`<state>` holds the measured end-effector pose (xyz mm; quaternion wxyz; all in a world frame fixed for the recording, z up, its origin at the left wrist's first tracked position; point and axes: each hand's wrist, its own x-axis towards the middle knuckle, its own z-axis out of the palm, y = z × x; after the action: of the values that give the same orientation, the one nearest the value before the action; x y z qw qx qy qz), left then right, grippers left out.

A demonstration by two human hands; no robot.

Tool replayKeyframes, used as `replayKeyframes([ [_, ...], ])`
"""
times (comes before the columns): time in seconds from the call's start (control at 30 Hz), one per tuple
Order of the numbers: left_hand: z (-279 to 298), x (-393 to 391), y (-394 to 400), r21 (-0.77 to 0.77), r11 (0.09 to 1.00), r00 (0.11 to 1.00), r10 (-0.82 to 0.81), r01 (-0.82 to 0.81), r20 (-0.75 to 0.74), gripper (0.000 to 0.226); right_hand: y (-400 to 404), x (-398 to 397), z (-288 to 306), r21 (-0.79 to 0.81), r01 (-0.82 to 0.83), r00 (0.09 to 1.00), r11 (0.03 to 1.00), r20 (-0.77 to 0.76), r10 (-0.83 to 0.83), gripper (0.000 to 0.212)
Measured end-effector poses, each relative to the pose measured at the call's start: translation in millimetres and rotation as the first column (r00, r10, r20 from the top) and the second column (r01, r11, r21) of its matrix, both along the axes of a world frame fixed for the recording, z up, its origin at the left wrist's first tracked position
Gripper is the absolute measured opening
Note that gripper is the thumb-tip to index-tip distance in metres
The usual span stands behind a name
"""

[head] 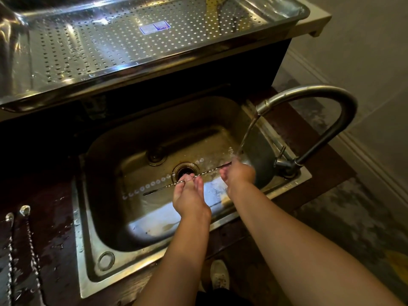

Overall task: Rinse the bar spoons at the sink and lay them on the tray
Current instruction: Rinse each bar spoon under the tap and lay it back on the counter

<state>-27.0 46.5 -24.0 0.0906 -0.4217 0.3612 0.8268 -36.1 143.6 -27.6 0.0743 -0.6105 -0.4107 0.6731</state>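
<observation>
Over the steel sink (92, 217) I hold one long twisted bar spoon (209, 172) almost level. My left hand (189, 195) pinches its shaft near the middle, above the drain. My right hand (239, 175) grips the right end, directly under the running stream from the faucet (326, 93). The spoon's free end (150, 192) points left over the basin floor. Two more bar spoons (26, 228) lie side by side on the wet counter at the far left, bowls pointing away from me. The perforated steel tray (110, 69) sits above and behind the sink, with no spoons on it.
The faucet arches over the sink's right rim, its lever (281, 152) beside the base. The drain (184, 171) is at the basin's middle. A blue sticker (154, 27) is on the tray. The dark counter (55, 217) is wet. A tiled wall runs on the right.
</observation>
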Motion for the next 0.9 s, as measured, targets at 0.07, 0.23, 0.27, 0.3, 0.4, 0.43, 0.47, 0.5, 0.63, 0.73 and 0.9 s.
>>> replayKeyframes([
  [0.07, 0.3, 0.8, -1.0, 0.001, 1.000, 1.000, 0.000, 0.000, 0.011, 0.013, -4.2, -0.5, 0.1, 0.015, -0.020, 1.000, 1.000, -0.010, 0.020, 0.036],
  [0.23, -0.7, 2.2, -5.7, 0.027, 0.999, 0.999, 0.017, -0.018, 0.031, 0.016, -17.7, 1.1, 1.4, 0.063, -0.037, 0.998, 0.997, -0.047, 0.040, 0.023],
  [0.27, -0.6, 3.1, -5.3, 0.032, 0.999, 0.999, 0.010, -0.011, 0.031, 0.016, -19.8, 1.9, 2.2, 0.063, -0.055, 0.997, 0.996, -0.055, 0.059, 0.022],
  [0.3, 0.2, 4.1, -4.5, 0.032, 1.000, 1.000, -0.002, 0.001, 0.028, 0.016, -22.2, 2.9, 2.8, 0.062, -0.069, 0.995, 0.996, -0.069, 0.074, 0.024],
  [0.4, 1.6, 6.3, 0.1, 0.037, 0.999, 0.999, -0.030, 0.030, 0.012, 0.015, -30.3, 5.4, 4.4, 0.055, -0.104, 0.984, 0.993, -0.140, 0.111, 0.027],
  [0.43, 1.9, 6.8, 1.0, 0.046, 0.998, 0.999, -0.040, 0.040, 0.004, 0.016, -33.5, 6.9, 5.2, 0.059, -0.121, 0.981, 0.991, -0.146, 0.128, 0.027],
  [0.47, 2.1, 7.1, 1.8, 0.059, 0.997, 0.998, -0.054, 0.055, -0.007, 0.016, -36.4, 8.2, 5.9, 0.058, -0.125, 0.980, 0.990, -0.148, 0.133, 0.026],
  [0.5, 2.6, 7.5, 2.4, 0.075, 0.994, 0.997, -0.073, 0.074, -0.023, 0.017, -38.6, 9.7, 6.1, 0.052, -0.118, 0.980, 0.992, -0.156, 0.125, 0.026],
  [0.63, 6.0, 9.9, 7.7, 0.069, 0.993, 0.995, -0.096, 0.098, -0.030, 0.019, -40.6, 16.0, 6.9, 0.039, -0.116, 0.977, 0.992, -0.176, 0.121, 0.022],
  [0.73, 9.3, 13.0, 12.7, 0.055, 0.989, 0.990, -0.137, 0.139, -0.039, 0.016, -35.7, 20.0, 7.7, 0.040, -0.121, 0.976, 0.992, -0.179, 0.127, 0.023],
  [0.9, 10.3, 20.4, 20.4, 0.117, 0.977, 0.984, -0.180, 0.179, -0.001, 0.015, -23.9, 21.7, 10.3, 0.072, -0.069, 0.978, 0.995, -0.194, 0.082, 0.032],
])
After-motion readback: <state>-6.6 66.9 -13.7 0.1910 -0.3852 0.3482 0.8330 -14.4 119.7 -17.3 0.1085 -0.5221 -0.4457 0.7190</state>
